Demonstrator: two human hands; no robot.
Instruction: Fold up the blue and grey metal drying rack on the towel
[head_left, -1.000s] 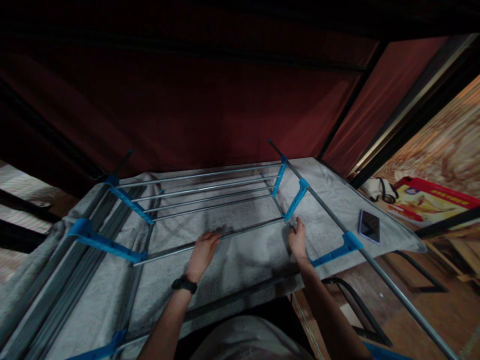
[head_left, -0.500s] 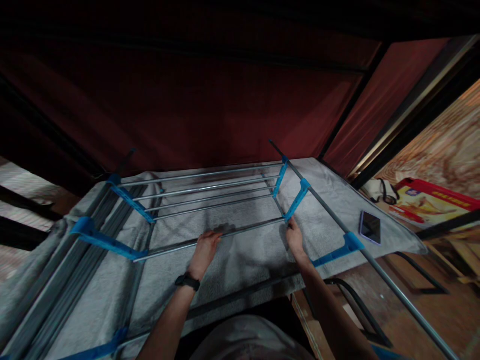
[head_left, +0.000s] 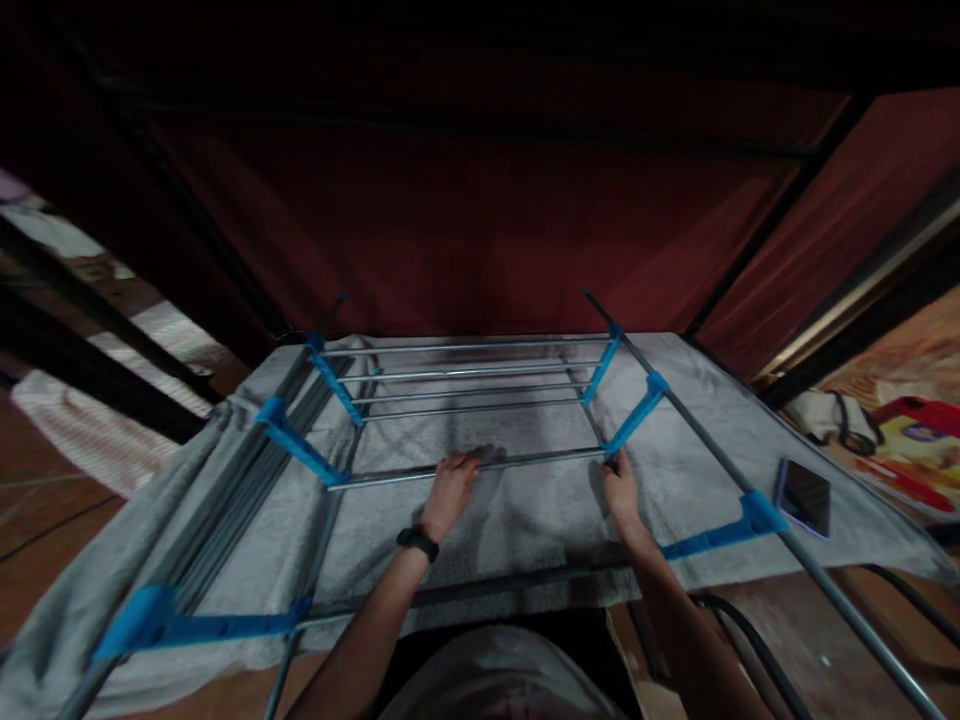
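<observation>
A partly built rack of grey metal tubes and blue plastic brackets lies on a table spread with a grey cloth (head_left: 525,520). My left hand (head_left: 452,483), with a black band on its wrist, is closed around the middle of the nearest metal tube (head_left: 540,460) of the upper group. At that tube's right end, my right hand (head_left: 622,490) grips the lower tip of a blue bracket (head_left: 636,415); its fingertips are partly hidden there. The tube's left end meets another blue bracket (head_left: 300,445). Several parallel tubes (head_left: 465,373) span the brackets farther back.
Loose tubes (head_left: 251,490) lie bundled along the left side. Nearer me are more blue brackets, one at left (head_left: 202,628) and one at right (head_left: 720,528). A phone (head_left: 804,497) rests at the table's right, beyond a long side tube. A red and yellow box (head_left: 919,450) stands past it.
My view has swung left, so the rack, phone and box appear farther right. Both hands keep their places on the rack.
</observation>
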